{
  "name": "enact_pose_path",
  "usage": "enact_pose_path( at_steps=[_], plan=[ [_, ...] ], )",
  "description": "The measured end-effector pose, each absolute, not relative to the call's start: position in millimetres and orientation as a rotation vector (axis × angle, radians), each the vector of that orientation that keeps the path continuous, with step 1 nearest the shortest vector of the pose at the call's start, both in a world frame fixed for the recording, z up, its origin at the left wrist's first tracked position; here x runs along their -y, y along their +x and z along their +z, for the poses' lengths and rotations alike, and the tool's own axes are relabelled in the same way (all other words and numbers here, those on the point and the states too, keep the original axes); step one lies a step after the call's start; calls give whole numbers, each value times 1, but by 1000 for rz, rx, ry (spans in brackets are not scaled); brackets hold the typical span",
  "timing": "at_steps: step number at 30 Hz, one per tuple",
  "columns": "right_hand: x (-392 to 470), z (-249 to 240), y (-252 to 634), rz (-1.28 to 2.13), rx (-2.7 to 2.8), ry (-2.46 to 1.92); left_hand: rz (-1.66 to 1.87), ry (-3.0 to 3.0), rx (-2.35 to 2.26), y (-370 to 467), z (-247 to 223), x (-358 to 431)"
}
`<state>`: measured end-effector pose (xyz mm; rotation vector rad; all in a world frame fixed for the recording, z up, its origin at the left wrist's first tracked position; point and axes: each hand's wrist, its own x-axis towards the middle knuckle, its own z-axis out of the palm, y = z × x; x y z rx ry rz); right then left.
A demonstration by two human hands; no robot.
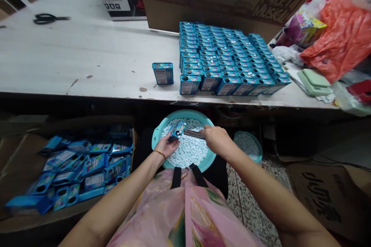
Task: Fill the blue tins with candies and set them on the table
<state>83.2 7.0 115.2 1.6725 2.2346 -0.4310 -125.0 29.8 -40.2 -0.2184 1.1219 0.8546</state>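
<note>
A small blue box [177, 131] with a printed label and a dark round opening in its top is held tilted in the left hand [168, 146], over a turquoise basin [155, 135] full of small pale pellets [188, 150]; a few white pellets sit at its opening. The right hand [217, 139] grips a slim brownish tool [194, 134] that reaches across above the pellets, its far end beside the box.

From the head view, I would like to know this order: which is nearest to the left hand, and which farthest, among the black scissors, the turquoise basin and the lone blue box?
From the left hand:
1. Turquoise basin, directly under it
2. Lone blue box, front table edge
3. Black scissors, far left
</note>
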Motion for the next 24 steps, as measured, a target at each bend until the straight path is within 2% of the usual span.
enact_pose_path(
  at_steps=[5, 11, 19, 24],
  plan=[
    [0, 43, 103, -506, -2087, 1888, 920, -171, -1077, -136, -39, -29],
    [14, -43, 47, -812, -2094, 1819, 940, -13, -1103, -147, -29, -26],
    [16, -73, 65, -1166, -2129, 1731, 942, -20, -1095, -146, -25, -28],
    [12, -62, 91, -1517, -2053, 1897, 950, -26, -1079, -140, -25, -34]
  ],
)
